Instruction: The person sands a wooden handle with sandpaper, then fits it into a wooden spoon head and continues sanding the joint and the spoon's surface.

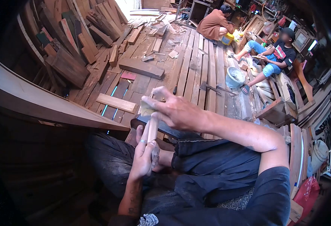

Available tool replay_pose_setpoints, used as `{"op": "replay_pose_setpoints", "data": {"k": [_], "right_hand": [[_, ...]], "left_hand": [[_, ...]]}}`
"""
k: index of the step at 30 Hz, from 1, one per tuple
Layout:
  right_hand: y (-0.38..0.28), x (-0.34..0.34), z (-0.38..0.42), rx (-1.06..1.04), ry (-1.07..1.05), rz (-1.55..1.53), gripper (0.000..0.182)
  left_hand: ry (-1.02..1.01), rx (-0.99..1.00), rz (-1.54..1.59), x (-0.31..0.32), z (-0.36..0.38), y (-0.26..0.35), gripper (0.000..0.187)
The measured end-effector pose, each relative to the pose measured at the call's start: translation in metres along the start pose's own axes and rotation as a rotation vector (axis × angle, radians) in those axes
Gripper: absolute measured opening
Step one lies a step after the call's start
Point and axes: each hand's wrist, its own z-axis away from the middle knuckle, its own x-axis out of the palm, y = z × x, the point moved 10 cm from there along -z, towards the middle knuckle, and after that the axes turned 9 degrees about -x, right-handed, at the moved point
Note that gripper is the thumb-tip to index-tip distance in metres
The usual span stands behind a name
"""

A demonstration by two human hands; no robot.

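Observation:
A narrow, pale wooden piece (152, 131) with lengthwise grooves stands tilted above my lap. My left hand (142, 160) is closed round its lower part, with a ring on one finger. Over the upper end, my right hand (182, 113) pinches a yellowish folded sheet of sandpaper (147, 109) between thumb and fingers. The sandpaper appears to touch the wood's top end, though my fingers partly cover the contact. Beneath my hands are my crossed legs in dark trousers (214, 162) and a bare foot.
A pale board (117, 102) and a thick dark plank (142, 68) lie on the slatted floor ahead. Planks (69, 69) lean at the left. A hammer-like tool (209, 87) and a bucket (235, 77) stand toward two seated people (215, 23) at the back right.

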Motion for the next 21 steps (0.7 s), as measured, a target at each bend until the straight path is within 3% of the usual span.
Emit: {"op": "replay_pose_setpoints", "data": {"k": [2, 5, 9, 14, 16, 18, 21], "right_hand": [[0.006, -0.002, -0.002, 0.079, -0.041, -0.008, 0.053], [-0.012, 0.01, 0.002, -0.029, -0.028, -0.075, 0.052], [0.005, 0.0, -0.005, 0.058, -0.004, 0.023, 0.05], [-0.016, 0.016, 0.001, -0.071, -0.093, 0.049, 0.051], [0.001, 0.0, -0.006, 0.011, -0.029, 0.068, 0.05], [0.007, -0.01, -0.006, 0.034, 0.03, 0.099, 0.05], [-0.014, 0.011, 0.001, -0.057, -0.084, 0.035, 0.053]], "left_hand": [[-0.01, 0.027, -0.003, -0.004, -0.003, 0.0, 0.065], [-0.027, 0.024, 0.066, -0.003, -0.002, 0.01, 0.066], [-0.008, 0.018, 0.028, -0.008, -0.001, 0.004, 0.066], [-0.008, 0.001, 0.065, -0.007, -0.002, 0.005, 0.067], [-0.076, -0.008, 0.018, -0.014, -0.001, -0.001, 0.067], [0.021, 0.037, -0.135, -0.023, -0.004, -0.006, 0.065], [0.054, 0.037, -0.037, -0.017, -0.008, -0.004, 0.065]]}}
